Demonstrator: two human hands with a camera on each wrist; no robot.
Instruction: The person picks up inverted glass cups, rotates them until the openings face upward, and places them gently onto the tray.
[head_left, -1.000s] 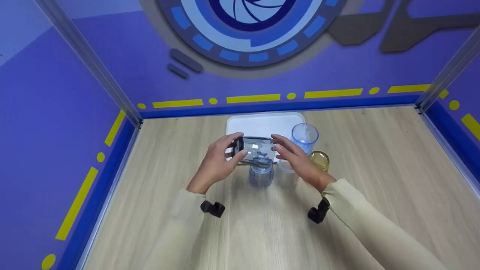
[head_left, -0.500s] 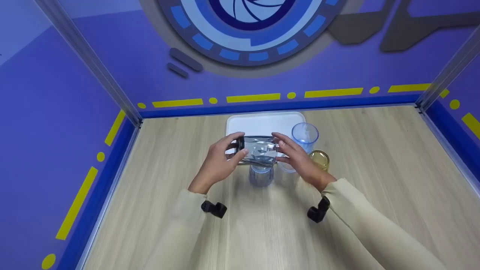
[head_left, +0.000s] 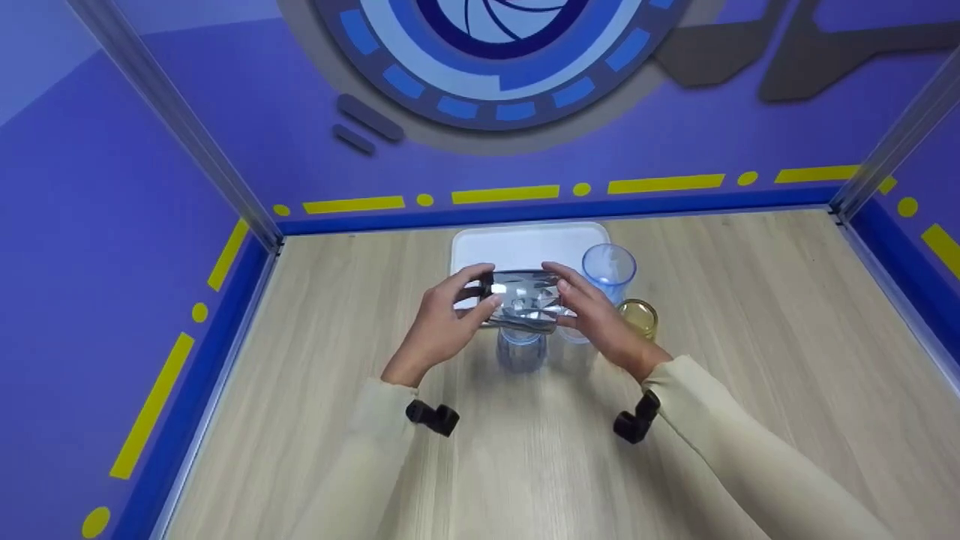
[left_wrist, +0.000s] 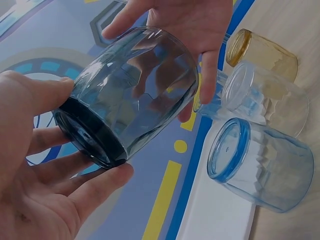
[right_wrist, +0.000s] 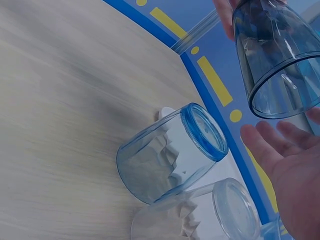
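A dark smoky-blue tumbler (head_left: 523,298) is held sideways above the table, its thick base to the left. My left hand (head_left: 441,322) grips that base between thumb and fingers, as the left wrist view shows. At the open end is my right hand (head_left: 609,330), its fingers spread; the right wrist view shows the fingertips close to the tumbler's rim (right_wrist: 285,70). Below stands an upside-down light-blue glass (left_wrist: 265,170), beside a clear glass (left_wrist: 280,100) that the right hand partly hides in the head view.
A white tray (head_left: 517,244) lies toward the back wall. At its right side stands a blue glass (head_left: 609,270), with an amber glass (head_left: 641,319) in front of it, partly behind the right wrist. Blue panels (head_left: 187,262) border the wooden table (head_left: 525,450).
The tumbler has shifted slightly right and turned a little between the hands. My left hand moved slightly right with it; the right hand stays almost in place at the rim end.
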